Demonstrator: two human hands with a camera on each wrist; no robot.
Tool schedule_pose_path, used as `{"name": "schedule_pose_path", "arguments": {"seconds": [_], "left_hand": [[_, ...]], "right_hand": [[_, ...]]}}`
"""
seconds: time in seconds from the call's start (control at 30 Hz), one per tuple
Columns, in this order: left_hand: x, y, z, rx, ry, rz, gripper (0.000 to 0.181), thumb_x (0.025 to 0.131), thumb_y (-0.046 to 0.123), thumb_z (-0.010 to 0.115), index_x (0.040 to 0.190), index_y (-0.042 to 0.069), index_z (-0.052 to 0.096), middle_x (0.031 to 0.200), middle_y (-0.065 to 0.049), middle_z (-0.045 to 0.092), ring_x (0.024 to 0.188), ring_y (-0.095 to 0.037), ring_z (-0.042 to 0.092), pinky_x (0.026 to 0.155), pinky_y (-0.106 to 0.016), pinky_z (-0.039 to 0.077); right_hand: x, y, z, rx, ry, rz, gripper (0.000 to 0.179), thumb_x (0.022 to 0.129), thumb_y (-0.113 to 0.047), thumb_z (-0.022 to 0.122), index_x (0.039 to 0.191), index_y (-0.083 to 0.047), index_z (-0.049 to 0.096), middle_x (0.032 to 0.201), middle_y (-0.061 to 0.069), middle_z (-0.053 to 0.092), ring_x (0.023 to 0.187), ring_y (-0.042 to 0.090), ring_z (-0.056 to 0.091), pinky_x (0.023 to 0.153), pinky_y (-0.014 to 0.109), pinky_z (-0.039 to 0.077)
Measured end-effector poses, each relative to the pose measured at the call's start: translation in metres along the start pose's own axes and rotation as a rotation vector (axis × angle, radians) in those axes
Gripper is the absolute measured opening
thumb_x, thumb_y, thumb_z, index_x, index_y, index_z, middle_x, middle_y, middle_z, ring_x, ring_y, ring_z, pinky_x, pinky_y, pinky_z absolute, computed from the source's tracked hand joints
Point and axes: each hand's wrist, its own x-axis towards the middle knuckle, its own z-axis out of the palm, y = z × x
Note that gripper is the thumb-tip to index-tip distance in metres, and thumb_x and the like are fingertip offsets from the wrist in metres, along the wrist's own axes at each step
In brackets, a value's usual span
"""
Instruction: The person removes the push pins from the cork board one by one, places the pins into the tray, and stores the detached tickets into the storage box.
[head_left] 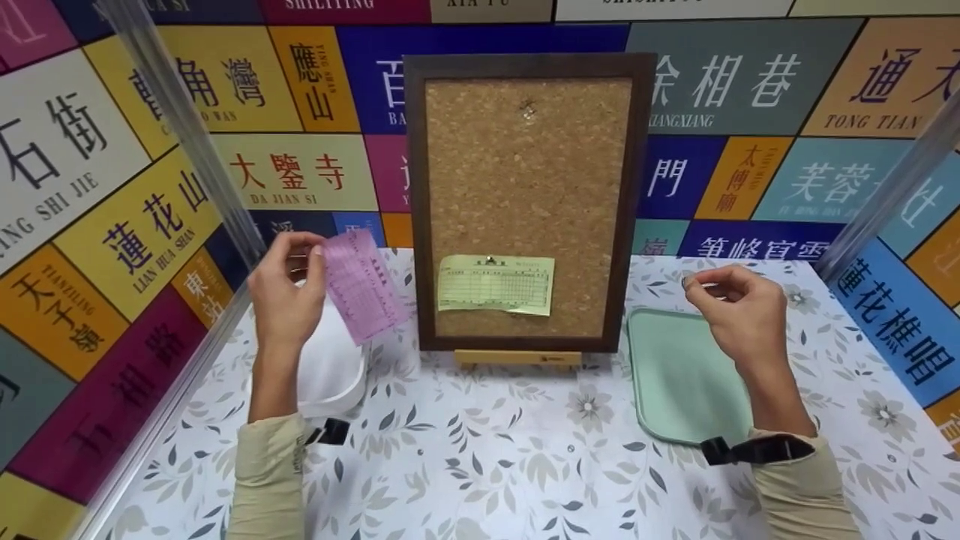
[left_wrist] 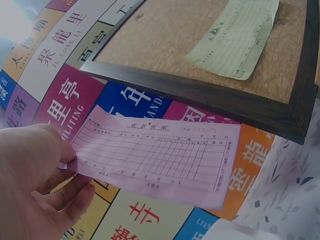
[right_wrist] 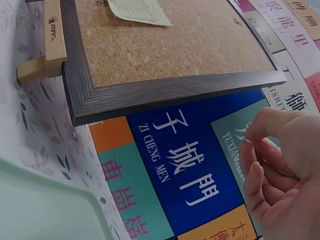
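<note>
My left hand [head_left: 289, 292] pinches a pink receipt slip [head_left: 361, 289] by its upper left edge, in the air left of the corkboard [head_left: 525, 180]. In the left wrist view the slip [left_wrist: 160, 155] shows a printed table and a red number. On the right, my right hand [head_left: 739, 307] pinches a small shiny pin [head_left: 685, 282] between thumb and forefinger, mostly hidden by the fingertips. It is raised over the back of the green tray [head_left: 686, 382]. A yellow-green receipt slip [head_left: 496, 289] hangs low on the cork, with a pin [head_left: 490, 259] at its top edge.
The dark-framed board leans on a wooden easel [head_left: 517, 358]. Another shiny pin [head_left: 528, 110] is high on the cork. A white tray [head_left: 352, 394] stands at the left, partly behind my left arm. Printed sign panels [head_left: 292, 172] wall the back and sides of the leaf-patterned table [head_left: 480, 465].
</note>
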Motion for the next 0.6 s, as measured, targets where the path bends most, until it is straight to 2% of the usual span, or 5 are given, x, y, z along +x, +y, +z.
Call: {"name": "schedule_pose_path", "arguments": {"seconds": [0.13, 0.4, 0.5, 0.6], "left_hand": [[0.0, -0.003, -0.001, 0.008, -0.006, -0.008, 0.016, 0.109, 0.017, 0.064, 0.121, 0.012, 0.074, 0.112, -0.004, 0.075, 0.097, -0.018, 0.073, 0.087, -0.029, 0.06], [0.001, -0.01, -0.001, 0.085, -0.047, -0.057, 0.017, 0.109, 0.017, 0.062, 0.122, 0.014, 0.074, 0.116, -0.006, 0.074, 0.097, -0.02, 0.072, 0.086, -0.024, 0.056], [0.001, -0.013, -0.002, 0.113, -0.057, -0.058, 0.017, 0.109, 0.014, 0.062, 0.12, 0.013, 0.075, 0.114, -0.007, 0.073, 0.096, -0.021, 0.073, 0.083, -0.021, 0.055], [0.002, -0.016, -0.002, 0.129, -0.066, -0.061, 0.017, 0.108, 0.012, 0.062, 0.119, 0.012, 0.075, 0.114, -0.009, 0.073, 0.096, -0.024, 0.074, 0.083, -0.025, 0.056]], "right_hand": [[-0.001, 0.001, 0.003, 0.017, -0.016, -0.028, 0.028, 0.096, -0.031, 0.084, 0.111, -0.008, 0.08, 0.095, -0.015, 0.074, 0.083, 0.003, 0.071, 0.068, 0.015, 0.053], [0.0, 0.008, 0.008, 0.028, -0.038, -0.072, 0.025, 0.096, -0.027, 0.083, 0.108, -0.005, 0.08, 0.085, -0.013, 0.077, 0.077, 0.002, 0.073, 0.066, 0.016, 0.053], [0.001, 0.012, 0.01, 0.023, -0.045, -0.076, 0.026, 0.097, -0.028, 0.082, 0.108, -0.005, 0.08, 0.085, -0.014, 0.077, 0.077, 0.001, 0.073, 0.066, 0.016, 0.053], [0.002, 0.016, 0.011, 0.018, -0.058, -0.072, 0.026, 0.097, -0.028, 0.082, 0.109, -0.005, 0.08, 0.089, -0.016, 0.076, 0.08, 0.0, 0.073, 0.069, 0.014, 0.054]]}}
